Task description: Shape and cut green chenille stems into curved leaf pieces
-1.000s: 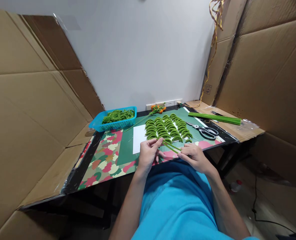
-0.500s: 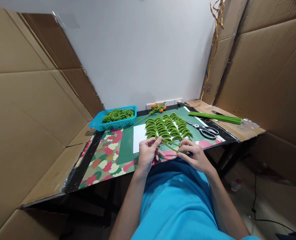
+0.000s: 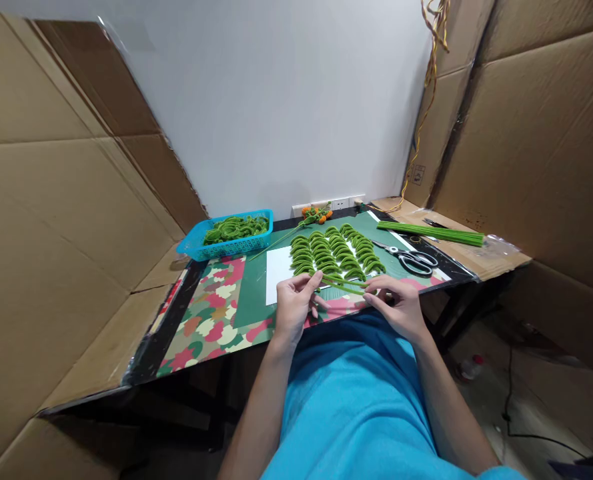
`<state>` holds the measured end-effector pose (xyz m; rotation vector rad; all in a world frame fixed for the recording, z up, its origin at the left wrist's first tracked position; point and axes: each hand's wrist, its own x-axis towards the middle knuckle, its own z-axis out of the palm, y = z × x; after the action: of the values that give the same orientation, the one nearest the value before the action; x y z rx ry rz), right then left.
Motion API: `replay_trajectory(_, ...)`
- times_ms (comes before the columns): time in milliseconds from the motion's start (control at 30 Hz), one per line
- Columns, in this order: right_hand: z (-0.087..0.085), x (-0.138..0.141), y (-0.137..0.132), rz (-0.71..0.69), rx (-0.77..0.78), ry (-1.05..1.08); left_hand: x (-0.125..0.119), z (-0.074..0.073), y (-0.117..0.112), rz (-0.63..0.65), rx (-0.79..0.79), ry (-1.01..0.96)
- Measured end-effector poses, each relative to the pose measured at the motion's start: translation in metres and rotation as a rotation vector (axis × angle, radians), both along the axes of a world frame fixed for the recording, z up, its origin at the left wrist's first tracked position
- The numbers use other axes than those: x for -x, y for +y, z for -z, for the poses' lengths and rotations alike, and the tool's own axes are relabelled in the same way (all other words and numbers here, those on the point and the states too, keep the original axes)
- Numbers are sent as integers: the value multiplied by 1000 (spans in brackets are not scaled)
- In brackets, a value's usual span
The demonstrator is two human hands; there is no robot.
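Observation:
Between my two hands, near the table's front edge, a green pipe cleaner [image 3: 343, 283] is stretched, showing as two strands. My left hand [image 3: 293, 310] pinches one end between thumb and forefinger, its other fingers loosely curled. Closed on the opposite end are the thumb and fingertips of my right hand [image 3: 399, 307]. Just beyond lie several columns of curved green pipe-cleaner pieces [image 3: 321, 253] on a white sheet [image 3: 277, 267]. A green cutting mat [image 3: 253, 290] is under the sheet.
Black-handled scissors [image 3: 413, 261] lie right of the curved pieces, with a bundle of straight green pipe cleaners [image 3: 429, 233] behind. A blue basket [image 3: 221, 250] of green pieces stands at left. An orange flower stem [image 3: 317, 213] lies at the back. Cardboard walls [image 3: 536, 127] flank the table.
My right hand has moved slightly right and up, away from the left. The strands between the hands now lie flatter and closer together. My left hand stays nearly in place.

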<state>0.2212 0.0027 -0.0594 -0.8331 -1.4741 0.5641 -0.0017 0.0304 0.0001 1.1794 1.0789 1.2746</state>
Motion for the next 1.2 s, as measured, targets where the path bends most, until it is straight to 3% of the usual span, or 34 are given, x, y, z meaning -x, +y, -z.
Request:
replay_trajectory(333, 3, -1, 2, 7, -63, 1, 2, 1, 1, 0, 16, 5)
replay_trajectory(1200, 4, 1, 2, -31, -20, -16, 3, 0, 0, 91, -2, 56)
